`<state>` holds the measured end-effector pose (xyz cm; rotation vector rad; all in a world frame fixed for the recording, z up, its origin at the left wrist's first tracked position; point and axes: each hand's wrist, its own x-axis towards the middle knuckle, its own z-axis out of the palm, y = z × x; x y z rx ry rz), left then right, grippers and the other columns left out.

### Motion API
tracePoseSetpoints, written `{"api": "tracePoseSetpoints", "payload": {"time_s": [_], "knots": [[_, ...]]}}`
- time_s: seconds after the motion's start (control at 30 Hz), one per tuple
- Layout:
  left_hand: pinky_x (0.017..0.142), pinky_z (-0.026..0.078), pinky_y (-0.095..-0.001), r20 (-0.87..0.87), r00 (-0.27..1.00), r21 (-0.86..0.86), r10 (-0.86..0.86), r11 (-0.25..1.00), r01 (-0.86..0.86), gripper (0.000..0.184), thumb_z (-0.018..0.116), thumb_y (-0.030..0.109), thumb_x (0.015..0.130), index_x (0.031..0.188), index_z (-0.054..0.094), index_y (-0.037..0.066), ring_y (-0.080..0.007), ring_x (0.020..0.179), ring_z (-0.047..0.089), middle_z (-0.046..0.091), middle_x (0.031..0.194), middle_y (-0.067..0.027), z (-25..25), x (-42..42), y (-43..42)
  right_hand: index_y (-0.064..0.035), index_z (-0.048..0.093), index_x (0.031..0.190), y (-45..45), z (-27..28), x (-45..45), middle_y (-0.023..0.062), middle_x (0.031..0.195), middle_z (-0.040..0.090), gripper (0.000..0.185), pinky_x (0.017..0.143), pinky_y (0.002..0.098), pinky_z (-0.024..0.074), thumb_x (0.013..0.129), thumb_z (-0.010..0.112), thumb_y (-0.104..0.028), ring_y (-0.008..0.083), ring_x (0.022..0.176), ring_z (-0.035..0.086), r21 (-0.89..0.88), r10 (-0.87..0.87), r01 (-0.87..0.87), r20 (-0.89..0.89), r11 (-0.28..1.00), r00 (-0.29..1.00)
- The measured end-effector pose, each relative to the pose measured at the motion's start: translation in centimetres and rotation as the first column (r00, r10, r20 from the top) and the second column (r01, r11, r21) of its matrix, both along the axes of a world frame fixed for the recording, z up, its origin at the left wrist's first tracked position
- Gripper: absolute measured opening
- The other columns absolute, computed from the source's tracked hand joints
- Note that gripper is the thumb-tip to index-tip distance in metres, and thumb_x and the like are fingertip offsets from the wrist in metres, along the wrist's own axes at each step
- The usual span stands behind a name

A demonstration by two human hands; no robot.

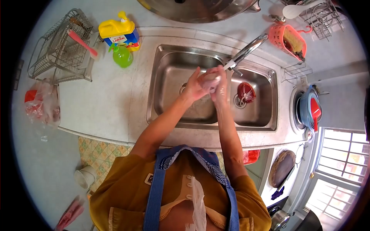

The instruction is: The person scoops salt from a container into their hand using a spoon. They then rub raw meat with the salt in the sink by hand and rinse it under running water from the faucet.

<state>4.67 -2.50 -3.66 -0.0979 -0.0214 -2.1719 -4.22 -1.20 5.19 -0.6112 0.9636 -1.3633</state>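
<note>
Both hands meet under the mouth of the chrome faucet (246, 52), above the right side of the large steel basin (165, 73). My left hand (194, 87) is turned palm inward with its thumb raised, its fingers curled against the other hand. My right hand (220, 89) presses in from the right, wet and partly blurred. Between them shows a pale, rounded, shiny patch (211, 81); I cannot make out whether it is an object or wet skin. In the smaller basin (262, 115) lies a dark red lump in clear plastic (246, 92), beside the drain.
On the left counter stand a yellow-and-blue jug (117, 32), a green pump bottle (122, 57) and a wire dish rack (58, 54). A pink basket (287, 40) hangs behind the faucet. Stacked basins (306, 107) sit at the right. A large metal lid (196, 11) is at the back.
</note>
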Motion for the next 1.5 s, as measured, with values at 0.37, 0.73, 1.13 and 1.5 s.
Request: {"api": "tracePoseSetpoints", "payload": {"time_s": [0.37,0.73,1.13,1.5], "knots": [[0.082,0.048,-0.0362,-0.316,0.928,-0.212,-0.196,0.968,0.132,0.041,0.046,0.043,0.088,0.072,0.056,0.007,-0.0265,0.088,0.059,0.059,0.079,-0.0075,5.3,1.5,0.8,-0.0058,0.053,0.067,-0.6,3.5,0.1,0.0126,0.062,0.055,0.019,0.05,0.0428,0.0427,0.082,0.054,-0.018,0.0351,0.059,0.055,-0.481,-0.543,-0.357,-0.835,0.801,-0.093],[0.044,0.031,-0.0199,0.597,0.795,-0.24,-0.112,0.92,0.31,0.021,0.051,0.011,0.087,0.106,0.053,0.002,-0.0062,0.052,0.041,0.052,0.069,-0.002,11.7,4.1,5.0,-0.0022,0.062,0.079,1.7,9.2,-5.8,-0.0019,0.073,0.059,0.037,0.064,0.0242,0.0415,0.086,0.053,-0.038,0.0073,0.069,0.052,0.187,0.411,-0.426,-0.744,0.885,0.526],[0.036,0.02,-0.0201,0.766,0.615,-0.292,0.184,0.953,0.078,0.019,0.046,0.018,0.089,0.096,0.058,0.004,-0.004,0.042,0.03,0.041,0.054,0.0034,12.5,4.6,6.9,-0.0065,0.054,0.102,5.6,8.8,-6.4,-0.0014,0.092,0.056,0.032,0.077,0.0217,0.0399,0.075,0.07,-0.012,0.007,0.085,0.051,0.09,0.621,-0.685,-0.52,0.723,0.587],[0.049,0.029,-0.0214,0.649,0.719,-0.398,0.247,0.916,0.044,0.021,0.052,0.029,0.086,0.092,0.058,0.011,-0.0066,0.054,0.037,0.046,0.065,0.0045,16.1,6.3,6.2,-0.0049,0.055,0.096,8.2,3.9,-7.2,-0.0045,0.079,0.05,0.013,0.068,0.0198,0.0389,0.085,0.058,-0.011,0.0046,0.073,0.045,-0.043,0.394,-0.567,-0.677,0.822,0.622]]}}
